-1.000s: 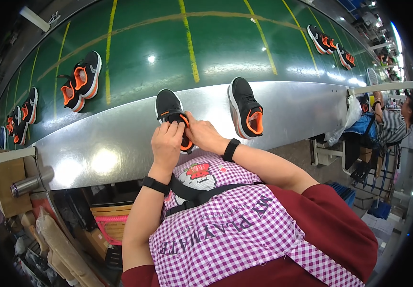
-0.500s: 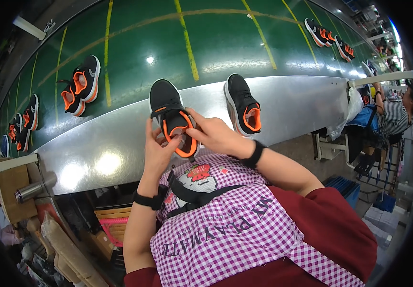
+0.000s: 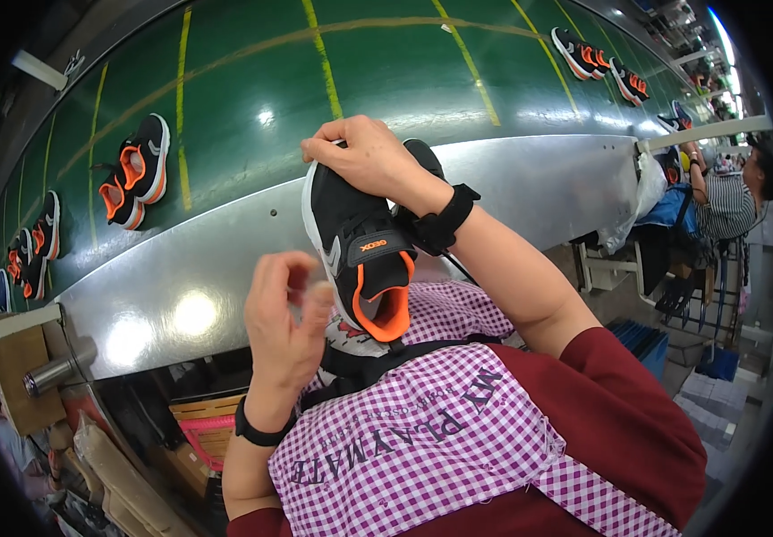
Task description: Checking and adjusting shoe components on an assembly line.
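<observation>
A black sneaker (image 3: 337, 210) with a white sole and orange lining is lifted close in front of me, toe pointing away and opening toward my apron. Over its toe, my right hand (image 3: 364, 159) is closed, fingers wrapped round the front edge. My left hand (image 3: 286, 313) is off the shoe, just left of its heel. Its fingers are curved and a little blurred, with a gap to the thumb and nothing seen between them. Behind my right wrist a second black sneaker (image 3: 424, 157) rests on the metal ledge, mostly hidden.
The metal ledge (image 3: 530, 183) runs along a green conveyor belt (image 3: 243, 72) with yellow lines. More sneaker pairs (image 3: 143, 161) stand on the belt at left and far right. At the right, another person (image 3: 726, 192) sits by a blue bag (image 3: 664, 210).
My right hand has gone from the shoe's opening to its toe. The shoe has been raised closer to me. My left hand has let go and drawn back to the left.
</observation>
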Tool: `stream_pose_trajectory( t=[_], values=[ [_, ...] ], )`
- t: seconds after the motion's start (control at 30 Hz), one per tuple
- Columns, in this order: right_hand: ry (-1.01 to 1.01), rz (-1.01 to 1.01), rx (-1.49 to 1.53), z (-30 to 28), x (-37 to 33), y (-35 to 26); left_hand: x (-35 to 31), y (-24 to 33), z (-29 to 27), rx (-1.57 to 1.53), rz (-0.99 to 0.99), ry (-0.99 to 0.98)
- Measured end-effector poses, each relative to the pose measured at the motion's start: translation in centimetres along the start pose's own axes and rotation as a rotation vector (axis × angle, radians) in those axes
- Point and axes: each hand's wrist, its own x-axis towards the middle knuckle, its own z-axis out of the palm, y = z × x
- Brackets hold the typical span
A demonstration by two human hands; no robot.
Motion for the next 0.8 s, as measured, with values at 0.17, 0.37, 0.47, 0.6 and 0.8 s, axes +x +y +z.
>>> stream_pose_trajectory(
  t=[0.17, 0.37, 0.47, 0.6, 0.8],
  values=[
    [-0.008, -0.029, -0.068, 1.4, 0.3, -1.0, 1.8, 3.1, -0.9, -0.310, -0.276, -0.139],
    [-0.058, -0.087, 0.115, 1.1, 0.1, -1.4, 1.4, 2.7, -1.7, -0.456, -0.411, -0.269],
    [-0.085, -0.079, 0.237, 0.7, -0.2, -1.5, 0.4, 1.8, -1.8, -0.528, -0.483, -0.303],
    [-0.109, -0.102, 0.315, 1.1, -0.1, -0.7, -0.6, 1.5, -1.5, -0.597, -0.505, -0.306],
    [-0.114, -0.157, 0.433, 1.7, -0.1, 0.3, -1.0, 0.4, -1.6, -0.646, -0.562, -0.363]
  ],
)
